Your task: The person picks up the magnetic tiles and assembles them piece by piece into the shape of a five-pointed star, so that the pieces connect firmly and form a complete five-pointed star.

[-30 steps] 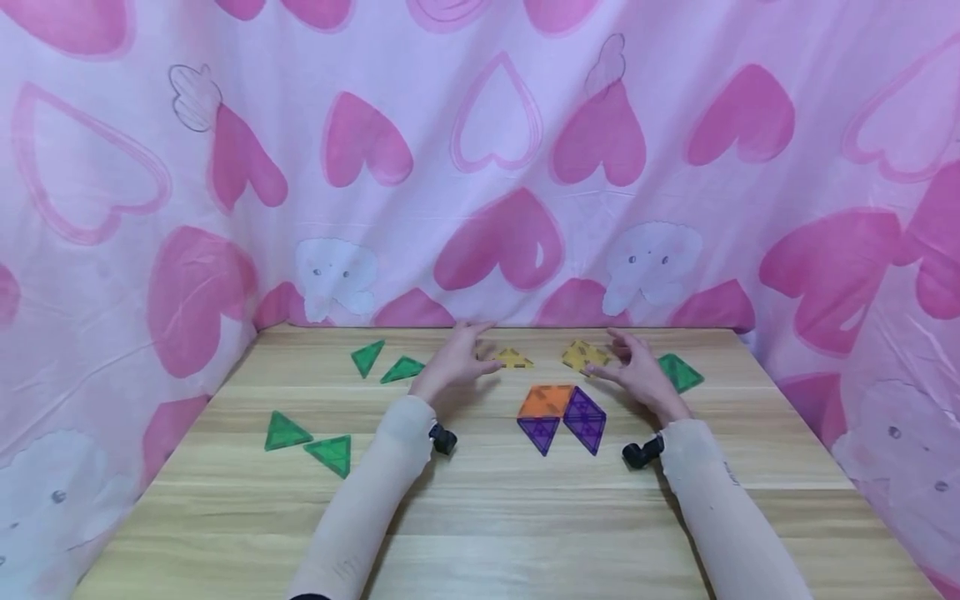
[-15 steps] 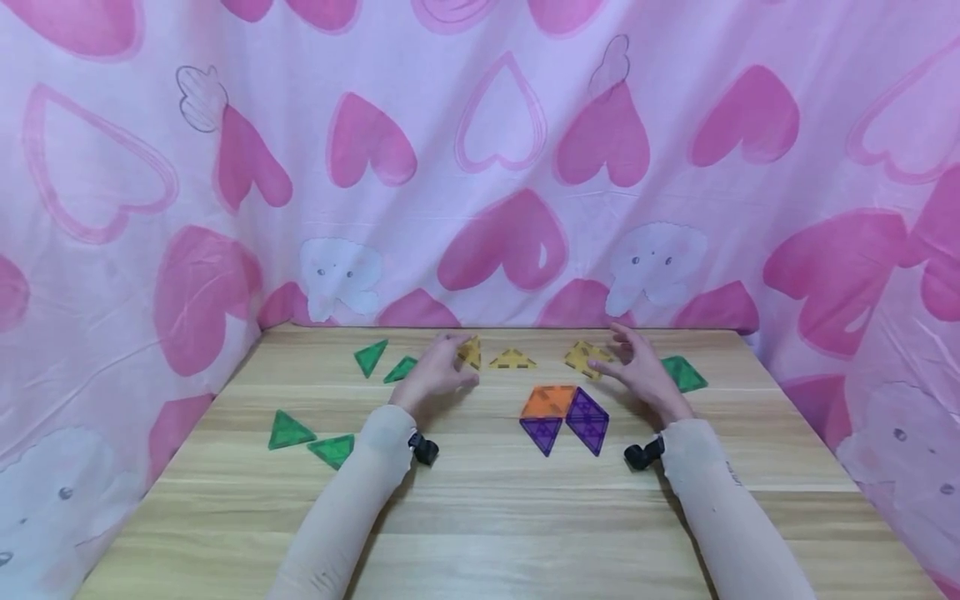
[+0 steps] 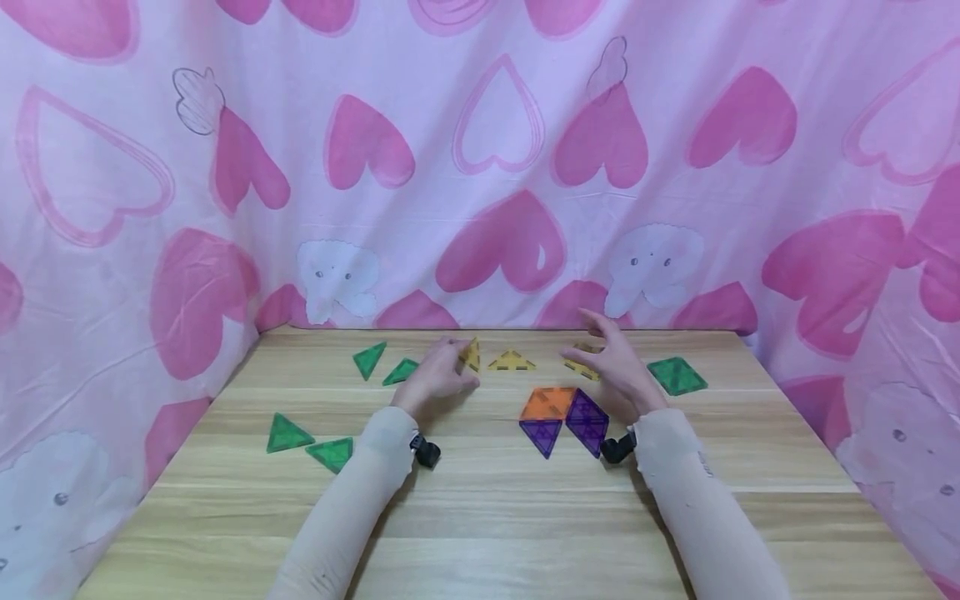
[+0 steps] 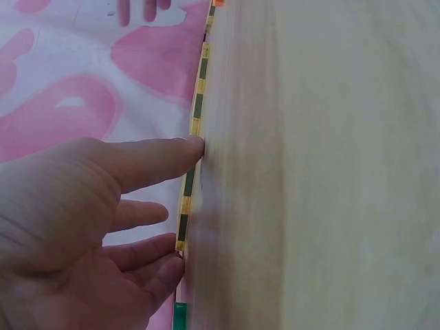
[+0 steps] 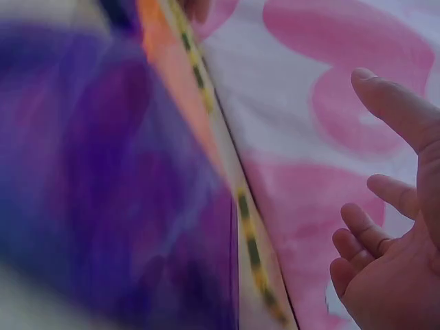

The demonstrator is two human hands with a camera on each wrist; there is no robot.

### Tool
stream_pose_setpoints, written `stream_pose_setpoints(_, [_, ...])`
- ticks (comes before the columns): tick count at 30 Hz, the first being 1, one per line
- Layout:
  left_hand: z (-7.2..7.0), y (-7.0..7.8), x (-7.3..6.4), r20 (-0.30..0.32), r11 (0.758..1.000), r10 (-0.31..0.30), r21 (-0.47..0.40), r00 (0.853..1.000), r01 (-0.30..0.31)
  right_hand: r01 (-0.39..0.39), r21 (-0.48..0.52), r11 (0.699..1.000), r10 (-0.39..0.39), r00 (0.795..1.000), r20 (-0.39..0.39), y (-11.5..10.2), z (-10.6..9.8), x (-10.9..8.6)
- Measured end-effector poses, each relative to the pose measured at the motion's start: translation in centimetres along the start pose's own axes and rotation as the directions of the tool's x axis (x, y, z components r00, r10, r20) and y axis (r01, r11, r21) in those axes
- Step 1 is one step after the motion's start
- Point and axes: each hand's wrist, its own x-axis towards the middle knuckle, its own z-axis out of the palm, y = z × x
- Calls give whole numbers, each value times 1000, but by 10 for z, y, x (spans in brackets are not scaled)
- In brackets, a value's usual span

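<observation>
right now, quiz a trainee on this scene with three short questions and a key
1. True or false: the green diamond lies between the two hands.
2. The fingers of the left hand straddle a tile coloured: a) green, b) yellow, c) purple.
3. Fill in: the orange trapezoid adjoins ____ tiles.

Key: 1. False, the green diamond is on the outer side of the right hand. 2. b, the yellow tile. 3. Purple tiles.

Yellow tiles (image 3: 512,362) flat in a row
</observation>
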Motion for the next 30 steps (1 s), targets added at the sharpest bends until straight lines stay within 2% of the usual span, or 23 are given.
stream_pose_setpoints(2, [0,1,-1,7,1000,-9,-10,1000,9,15,30,999,-16,1000,8,-6,10,4])
stream_pose_setpoints(4, [-5,13,-7,22,999,-45,-27,999,46,14,97,995,-17,999,30,-12,20,7])
stream_pose_setpoints(7, [-4,14,-5,26,998,-58,-35,998,59,17,133,991,-26,998,62,-16,34,14])
stream_pose_setpoints(9, [-3,14,-4,26,998,-54,-30,998,55,40,112,993,-50,995,88,-17,42,20])
stream_pose_setpoints(13, [-3,15,-2,24,999,-43,-28,999,44,108,-30,994,-103,987,127,-19,52,28])
stream_pose_setpoints(17, [-3,16,-2,27,999,-45,-19,999,46,109,-47,993,-99,979,177,-19,61,30])
stream_pose_setpoints(20, [-4,13,0,35,998,-59,-31,998,60,106,-32,994,-96,970,223,-18,65,32])
stream_pose_setpoints(23, [5,-5,8,22,998,-38,-43,999,39,130,-50,990,-112,957,268,-17,69,34])
stream_pose_setpoints(26, [18,-28,21,5,1000,-6,-20,1000,6,161,-127,979,-118,948,297,-17,70,34])
stream_pose_setpoints(27, [19,-31,22,-1,1000,3,-23,1000,-3,171,-157,973,-117,945,305,-16,71,34])
stream_pose_setpoints(30, [11,-20,15,14,999,-14,-37,1000,15,184,-205,961,-111,940,324,-15,72,35])
